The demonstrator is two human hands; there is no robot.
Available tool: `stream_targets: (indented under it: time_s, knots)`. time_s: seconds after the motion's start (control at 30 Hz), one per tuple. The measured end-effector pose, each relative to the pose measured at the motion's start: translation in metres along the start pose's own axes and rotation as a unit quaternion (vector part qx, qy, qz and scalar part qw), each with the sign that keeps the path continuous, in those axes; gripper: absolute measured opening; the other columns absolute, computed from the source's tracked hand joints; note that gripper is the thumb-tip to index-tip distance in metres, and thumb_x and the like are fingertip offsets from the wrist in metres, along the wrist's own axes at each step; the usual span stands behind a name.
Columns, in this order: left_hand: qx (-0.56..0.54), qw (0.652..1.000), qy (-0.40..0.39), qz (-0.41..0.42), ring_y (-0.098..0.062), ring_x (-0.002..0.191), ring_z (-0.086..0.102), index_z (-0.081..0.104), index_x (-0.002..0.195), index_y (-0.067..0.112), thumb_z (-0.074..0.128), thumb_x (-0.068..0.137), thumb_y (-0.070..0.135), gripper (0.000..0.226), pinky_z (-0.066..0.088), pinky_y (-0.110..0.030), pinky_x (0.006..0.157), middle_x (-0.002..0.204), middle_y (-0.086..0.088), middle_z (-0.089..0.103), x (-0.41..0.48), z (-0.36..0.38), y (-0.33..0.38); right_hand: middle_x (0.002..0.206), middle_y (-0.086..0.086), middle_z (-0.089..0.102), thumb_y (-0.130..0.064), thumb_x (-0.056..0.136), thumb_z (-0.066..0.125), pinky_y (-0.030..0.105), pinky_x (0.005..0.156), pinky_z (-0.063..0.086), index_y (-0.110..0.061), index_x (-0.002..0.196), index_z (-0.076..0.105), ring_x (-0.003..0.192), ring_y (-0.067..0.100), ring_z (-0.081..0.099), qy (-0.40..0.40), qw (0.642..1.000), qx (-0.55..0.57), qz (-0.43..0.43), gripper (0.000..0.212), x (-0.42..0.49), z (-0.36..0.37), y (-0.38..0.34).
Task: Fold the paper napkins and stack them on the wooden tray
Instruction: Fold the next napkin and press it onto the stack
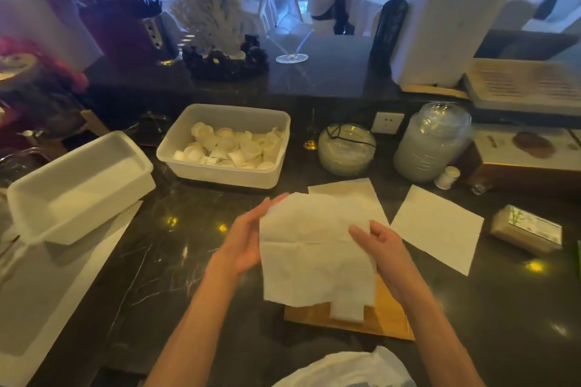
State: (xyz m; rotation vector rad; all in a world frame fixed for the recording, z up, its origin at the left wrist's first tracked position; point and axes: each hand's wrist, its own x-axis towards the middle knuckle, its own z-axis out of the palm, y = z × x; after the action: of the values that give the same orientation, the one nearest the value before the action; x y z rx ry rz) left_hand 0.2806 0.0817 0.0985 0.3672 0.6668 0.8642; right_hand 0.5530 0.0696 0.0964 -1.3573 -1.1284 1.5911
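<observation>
Left hand (248, 239) props the limp paper napkin (308, 258) with straight fingers; right hand (382, 250) pinches it; the fold may skew.

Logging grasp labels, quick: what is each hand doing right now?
Left hand: open, straight fingers against the napkin at its left edge.
Right hand: closed, fingers curled over the napkin's right edge, holding it.

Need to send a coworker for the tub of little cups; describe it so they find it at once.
On the dark marble counter, look below the ledge where the white coral ornament stands. In front of it sits a translucent plastic tub. It alone is heaped with small white cups; the similar tub to its left shows none, and the glass bowl to its right is round.
</observation>
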Motion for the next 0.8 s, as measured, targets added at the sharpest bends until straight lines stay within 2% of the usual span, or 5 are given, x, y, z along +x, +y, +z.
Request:
stream_targets:
  time_s: [0.13,0.23,0.4,0.63,0.8]
  knots:
    - [0.078,0.996,0.043,-0.017,-0.039,0.137,0.052,0.046,0.15,0.014,0.043,0.105,0.044,0.054,0.05,-0.052,0.107,0.148,-0.019,0.054,0.009,0.002,-0.038,0.113,-0.005,0.077,-0.045,0.091,0.068,0.048,0.093,0.059,-0.03,0.118,0.069,0.103,0.019,0.074,0.051,0.999,-0.006,-0.001,0.031,-0.008,-0.023,-0.002]
    - [0.222,0.967,0.121,0.022,-0.029,0.119,0.069,0.056,0.14,0.015,0.068,0.095,0.02,0.047,0.062,-0.04,0.088,0.129,-0.01,0.071,0.013,0.014,-0.044,0.107,-0.006,0.078,-0.053,0.09,0.065,0.043,0.084,0.061,-0.038,0.106,0.073,0.098,0.017,0.076,0.048,0.999,-0.011,0.018,0.023,-0.016,-0.039,-0.001]
    - [0.278,0.949,0.126,0.077,-0.018,0.111,0.073,0.06,0.132,0.021,0.059,0.1,0.01,0.033,0.063,-0.028,0.077,0.121,0.001,0.076,0.012,0.037,-0.039,0.106,-0.014,0.078,-0.046,0.073,0.077,0.022,0.065,0.061,-0.038,0.111,0.073,0.096,0.006,0.074,0.011,0.998,-0.036,0.048,0.039,-0.021,-0.056,-0.002]
    - [0.327,0.931,0.109,0.122,-0.014,0.117,0.069,0.057,0.133,0.031,0.072,0.088,0.002,0.055,0.062,-0.029,0.082,0.124,0.007,0.073,0.005,0.046,-0.041,0.103,-0.008,0.079,-0.032,0.084,0.076,0.027,0.068,0.062,-0.029,0.109,0.074,0.095,0.012,0.076,0.023,0.998,0.005,0.051,0.026,-0.021,-0.061,-0.005]
    - [0.357,0.908,0.143,0.165,-0.008,0.108,0.072,0.069,0.116,0.036,0.067,0.093,0.0,0.043,0.061,-0.021,0.075,0.114,0.012,0.077,0.005,0.048,-0.039,0.106,-0.004,0.079,-0.033,0.081,0.076,0.036,0.072,0.064,-0.024,0.113,0.073,0.097,0.017,0.076,0.028,0.997,0.029,0.06,0.034,-0.02,-0.066,-0.012]
